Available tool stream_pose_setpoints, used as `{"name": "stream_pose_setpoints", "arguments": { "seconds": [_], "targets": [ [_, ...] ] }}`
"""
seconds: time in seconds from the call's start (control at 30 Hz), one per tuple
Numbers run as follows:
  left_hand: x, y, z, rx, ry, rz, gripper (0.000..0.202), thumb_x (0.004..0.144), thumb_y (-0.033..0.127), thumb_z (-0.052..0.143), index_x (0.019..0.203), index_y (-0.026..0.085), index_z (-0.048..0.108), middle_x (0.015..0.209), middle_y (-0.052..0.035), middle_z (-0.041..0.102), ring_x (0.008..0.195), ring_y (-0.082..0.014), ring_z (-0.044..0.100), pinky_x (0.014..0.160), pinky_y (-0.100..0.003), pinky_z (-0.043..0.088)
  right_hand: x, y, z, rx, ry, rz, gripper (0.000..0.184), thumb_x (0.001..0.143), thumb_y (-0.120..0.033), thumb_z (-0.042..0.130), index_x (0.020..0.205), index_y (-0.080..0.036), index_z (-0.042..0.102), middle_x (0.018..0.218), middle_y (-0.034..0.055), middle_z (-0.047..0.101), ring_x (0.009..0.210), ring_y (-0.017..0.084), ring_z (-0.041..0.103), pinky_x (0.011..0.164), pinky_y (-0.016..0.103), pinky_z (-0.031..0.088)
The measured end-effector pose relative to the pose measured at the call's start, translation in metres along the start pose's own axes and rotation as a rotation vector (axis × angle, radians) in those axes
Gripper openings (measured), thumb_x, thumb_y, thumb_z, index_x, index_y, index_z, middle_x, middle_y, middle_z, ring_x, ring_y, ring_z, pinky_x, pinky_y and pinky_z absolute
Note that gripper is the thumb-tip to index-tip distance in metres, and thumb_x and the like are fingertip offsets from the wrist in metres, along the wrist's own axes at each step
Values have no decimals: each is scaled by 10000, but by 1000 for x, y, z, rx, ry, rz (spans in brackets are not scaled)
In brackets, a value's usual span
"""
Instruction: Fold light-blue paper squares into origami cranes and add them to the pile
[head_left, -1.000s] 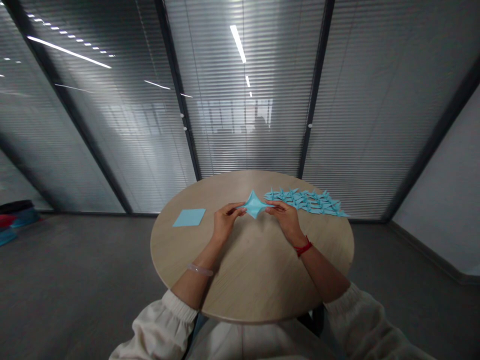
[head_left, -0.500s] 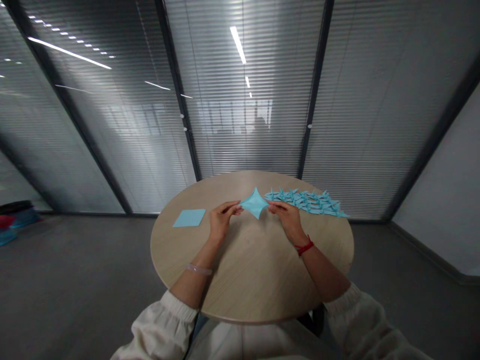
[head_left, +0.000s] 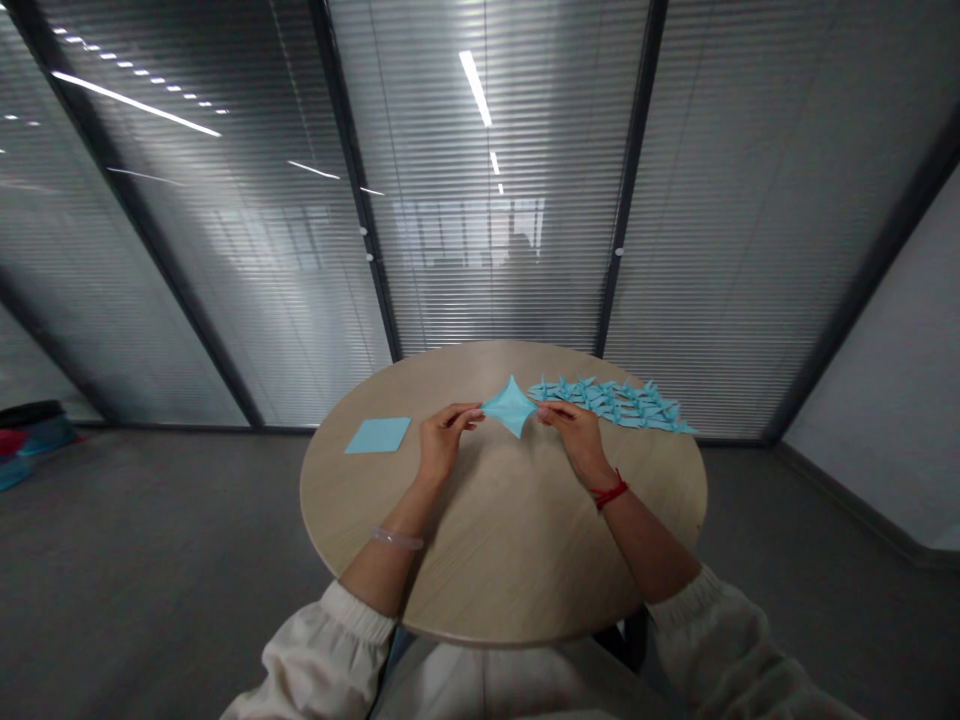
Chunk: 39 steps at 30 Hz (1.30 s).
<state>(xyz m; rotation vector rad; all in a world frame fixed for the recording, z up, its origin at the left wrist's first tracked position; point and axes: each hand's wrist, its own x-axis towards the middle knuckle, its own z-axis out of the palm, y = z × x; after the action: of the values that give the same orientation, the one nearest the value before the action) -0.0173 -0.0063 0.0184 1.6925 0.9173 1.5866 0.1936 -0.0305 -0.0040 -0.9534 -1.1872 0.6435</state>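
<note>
Paper piece (head_left: 510, 406), blue, diamond-shaped, held just above counter (head_left: 517, 560) center. I've got left hand (head_left: 441, 441) pinching its left tip, right hand (head_left: 574, 432) pinching right tip. Folded blue cranes (head_left: 615, 403) lie right, flat blue sheet (head_left: 379, 435) left.

A light blue folded paper diamond (head_left: 510, 406) is held just above a round pale wooden table (head_left: 510, 570), over the far half of the tabletop. It has 4 sharp points and edges that curve inward, like a slim star. Its 2 side tips are pinched, 1 by the left hand (head_left: 441, 440) and 1 by the right hand (head_left: 574, 436). The other 2 points aim up and down, and its broad face is turned toward the person.
</note>
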Motion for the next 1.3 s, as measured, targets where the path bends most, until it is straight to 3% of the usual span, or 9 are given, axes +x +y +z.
{"name": "stream_pose_setpoints", "arguments": {
  "seconds": [0.23,0.4,0.47,0.57,0.67,0.93,1.3],
  "targets": [
    [2,-5,0,34,0,13,275,748,399,618,836,153,702,853,-56,695,757,-167,636,619,-274,561,2,8,0,-18,-11,-38,299,662,-444,691,811,-187,722,784,44,697,689,167,608,694,320,482],
    [1,-7,3,-31,-111,25,469,689,372,690,1112,187,609,1128,-95,625,891,-196,628,633,-294,580,2,14,2,-30,7,-60,309,683,-463,671,816,-186,710,835,53,689,675,156,596,655,301,482],
    [0,-7,5,-49,-122,25,516,677,369,702,1148,193,582,1084,-85,644,843,-182,642,643,-302,583,2,15,2,-7,-16,-48,312,691,-464,665,827,-186,703,843,57,689,698,165,607,662,304,492],
    [-2,-5,6,-11,-124,-3,397,690,399,689,1004,161,646,899,-62,688,691,-154,653,653,-302,577,1,16,4,7,-57,-24,315,700,-459,661,847,-183,694,842,60,691,710,170,618,656,300,498],
    [-3,-4,7,27,-130,-27,363,678,420,698,922,154,665,839,-56,696,615,-144,648,633,-284,564,-1,13,5,-20,-106,-8,315,694,-448,671,857,-179,693,799,53,694,692,166,622,645,287,494],
    [-7,-1,12,9,-177,-29,497,656,373,721,1090,168,591,849,-42,675,593,-118,627,585,-251,546,-6,2,11,-73,-152,23,262,639,-405,719,793,-193,717,779,43,709,674,168,637,646,286,493],
    [0,-2,7,-118,-22,-91,324,681,417,684,828,129,661,733,-65,687,708,-178,658,561,-255,528,-1,12,5,88,-93,73,285,643,-382,734,854,-191,717,786,44,712,697,176,654,695,319,507]
  ]
}}
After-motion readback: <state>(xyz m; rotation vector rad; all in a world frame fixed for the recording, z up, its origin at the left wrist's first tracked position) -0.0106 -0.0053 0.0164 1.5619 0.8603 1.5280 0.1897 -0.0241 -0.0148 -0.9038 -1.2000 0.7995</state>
